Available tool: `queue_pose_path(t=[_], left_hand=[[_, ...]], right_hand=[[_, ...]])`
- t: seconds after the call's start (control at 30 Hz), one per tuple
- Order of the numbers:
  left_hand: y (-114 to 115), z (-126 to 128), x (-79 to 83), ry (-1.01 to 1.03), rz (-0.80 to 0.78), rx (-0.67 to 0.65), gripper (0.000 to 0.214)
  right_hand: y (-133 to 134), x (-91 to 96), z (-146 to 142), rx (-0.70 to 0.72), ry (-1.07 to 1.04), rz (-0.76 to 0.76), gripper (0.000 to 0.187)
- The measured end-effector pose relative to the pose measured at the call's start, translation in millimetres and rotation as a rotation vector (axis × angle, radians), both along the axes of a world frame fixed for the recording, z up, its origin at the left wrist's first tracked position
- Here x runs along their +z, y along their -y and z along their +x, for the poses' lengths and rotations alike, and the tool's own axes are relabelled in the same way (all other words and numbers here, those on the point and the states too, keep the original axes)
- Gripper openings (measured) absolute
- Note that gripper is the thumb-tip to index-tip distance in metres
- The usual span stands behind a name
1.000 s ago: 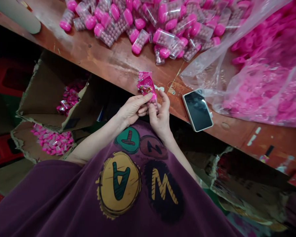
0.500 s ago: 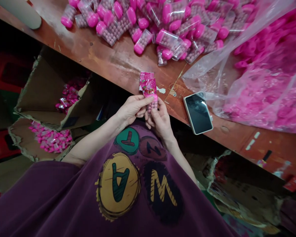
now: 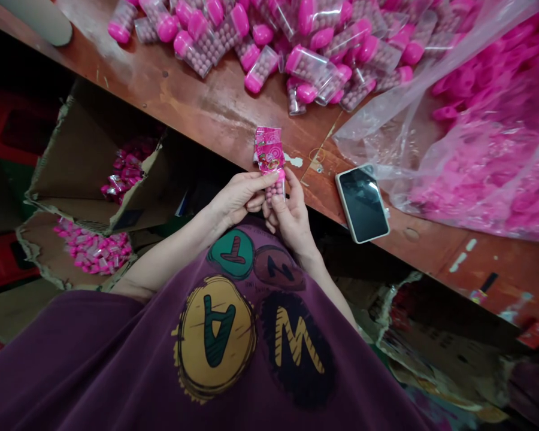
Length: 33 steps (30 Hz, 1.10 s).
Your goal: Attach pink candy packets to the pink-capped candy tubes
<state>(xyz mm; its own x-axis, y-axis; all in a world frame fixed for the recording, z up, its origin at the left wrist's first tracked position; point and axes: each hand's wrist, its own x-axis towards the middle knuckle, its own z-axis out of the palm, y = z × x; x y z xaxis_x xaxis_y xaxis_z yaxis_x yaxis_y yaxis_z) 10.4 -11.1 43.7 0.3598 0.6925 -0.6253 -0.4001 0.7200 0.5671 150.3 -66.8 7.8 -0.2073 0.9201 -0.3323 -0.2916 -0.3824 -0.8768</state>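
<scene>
Between my hands, close to the table's front edge, is a small clear candy bottle (image 3: pixel 275 188) with a pink cap and pink beads inside. A shiny pink printed wrapper (image 3: pixel 268 146) sticks up beyond its cap end. My left hand (image 3: pixel 242 194) is closed, its thumb pressing on the capped end by the wrapper. The fingers of my right hand (image 3: pixel 290 212) are wrapped round the bottle's clear body, thumb on top. Part of the bottle is hidden by my fingers. Across the table lies a pile of similar candy bottles (image 3: pixel 305 63).
A phone (image 3: pixel 363 203) lies on the brown table (image 3: pixel 184 120) to the right, beside a clear plastic bag (image 3: pixel 489 179) of pink pieces. Cardboard boxes (image 3: pixel 54 173) with pink packets stand below left. Another torn box (image 3: pixel 431 341) is below right.
My hands keep nearly the same hold on the bottle, with the left thumb shifted slightly. The wrapper tilts a little differently. The view has moved slightly.
</scene>
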Motion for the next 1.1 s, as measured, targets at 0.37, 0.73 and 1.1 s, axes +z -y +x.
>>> queue_pose_path(t=[0.37, 0.73, 1.1], left_hand=[[-5, -6, 2.9, -0.036, -0.008, 0.013, 0.041], [3, -11, -7.5, 0.001, 0.071, -0.029, 0.048], [8, 4, -6.6, -0.045, 0.047, 0.108, 0.045]], right_hand=[[-1, -2.9, 1, 0.057, 0.080, 0.084, 0.075], [3, -1.0, -2, 0.105, 0.036, 0.051, 0.078], [0, -8.3, -10, 0.023, 0.216, 0.194, 0.070]])
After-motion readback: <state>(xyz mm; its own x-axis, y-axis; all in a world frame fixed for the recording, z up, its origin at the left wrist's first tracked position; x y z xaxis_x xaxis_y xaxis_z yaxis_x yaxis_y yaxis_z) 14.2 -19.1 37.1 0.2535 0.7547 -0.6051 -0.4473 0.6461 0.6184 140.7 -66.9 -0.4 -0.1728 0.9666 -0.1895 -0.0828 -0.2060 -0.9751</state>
